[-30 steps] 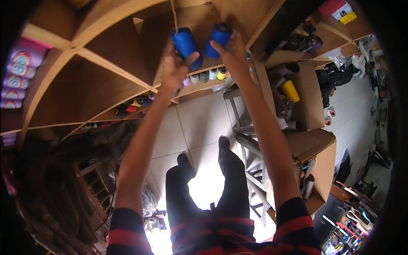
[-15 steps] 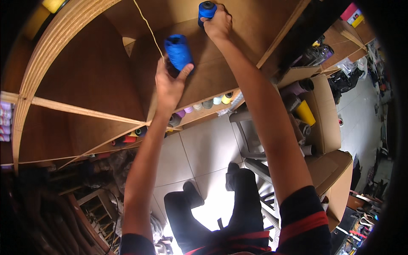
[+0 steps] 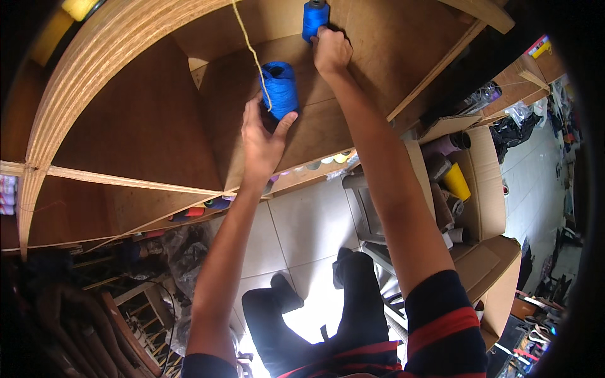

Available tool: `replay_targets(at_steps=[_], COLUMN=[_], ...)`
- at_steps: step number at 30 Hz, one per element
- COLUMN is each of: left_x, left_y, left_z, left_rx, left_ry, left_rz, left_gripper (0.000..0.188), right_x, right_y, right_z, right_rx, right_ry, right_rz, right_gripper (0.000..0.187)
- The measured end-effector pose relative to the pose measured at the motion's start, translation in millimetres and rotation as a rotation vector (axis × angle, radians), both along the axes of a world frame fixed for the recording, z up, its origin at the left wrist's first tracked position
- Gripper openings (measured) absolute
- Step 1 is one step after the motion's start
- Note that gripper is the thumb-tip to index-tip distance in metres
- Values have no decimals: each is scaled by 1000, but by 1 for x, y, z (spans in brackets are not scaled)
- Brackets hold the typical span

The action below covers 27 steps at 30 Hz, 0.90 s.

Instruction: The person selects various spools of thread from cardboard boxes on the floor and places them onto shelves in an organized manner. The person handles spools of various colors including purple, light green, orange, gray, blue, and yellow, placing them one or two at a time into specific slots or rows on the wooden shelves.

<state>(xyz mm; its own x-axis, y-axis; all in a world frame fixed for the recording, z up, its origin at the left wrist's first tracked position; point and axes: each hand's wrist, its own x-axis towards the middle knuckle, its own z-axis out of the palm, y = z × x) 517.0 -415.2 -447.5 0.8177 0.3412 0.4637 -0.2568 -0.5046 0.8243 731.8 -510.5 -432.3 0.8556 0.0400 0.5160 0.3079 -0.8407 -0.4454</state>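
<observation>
My left hand (image 3: 263, 140) grips the lower end of a big blue spool of thread (image 3: 279, 91), thumb on one side and fingers on the other. The spool is tilted, and its dark hollow core faces up. My right hand (image 3: 333, 50), fingers curled, holds the lower side of a smaller blue thread spool (image 3: 314, 22). That spool stands on the wooden shelf (image 3: 309, 129) near the back panel, and a dark core end shows at its top. A yellowish cord (image 3: 249, 47) hangs down in front of the big spool.
Wooden dividers (image 3: 132, 181) split the shelf unit at left. Coloured spools sit on a lower shelf. To the right, an open cardboard box (image 3: 485, 183) holds several cones, one of them yellow (image 3: 456, 181). A grey chair or stool (image 3: 368, 208) stands beside my legs on the tiled floor.
My left hand has shifted slightly right and lower in the picture with the big spool. My right hand has slid from the small spool's upper side to its lower end.
</observation>
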Motion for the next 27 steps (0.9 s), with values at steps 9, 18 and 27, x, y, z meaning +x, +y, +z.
replay_targets(at_steps=[9,18,27], left_x=[-2,-3,-4], left_y=[0,-4,3], left_z=[3,7,0], left_rx=[48,-185,-126], left_ry=[16,-38,-33], left_rz=[49,95,-1], left_gripper=[57,51,49], right_x=[-10,-72,-113], right_y=[-6,-20,-36], right_z=[2,-16,13], right_rx=[-32,293,334], right_ry=[72,502,578], right_rz=[123,754,759], right_gripper=[15,33,57])
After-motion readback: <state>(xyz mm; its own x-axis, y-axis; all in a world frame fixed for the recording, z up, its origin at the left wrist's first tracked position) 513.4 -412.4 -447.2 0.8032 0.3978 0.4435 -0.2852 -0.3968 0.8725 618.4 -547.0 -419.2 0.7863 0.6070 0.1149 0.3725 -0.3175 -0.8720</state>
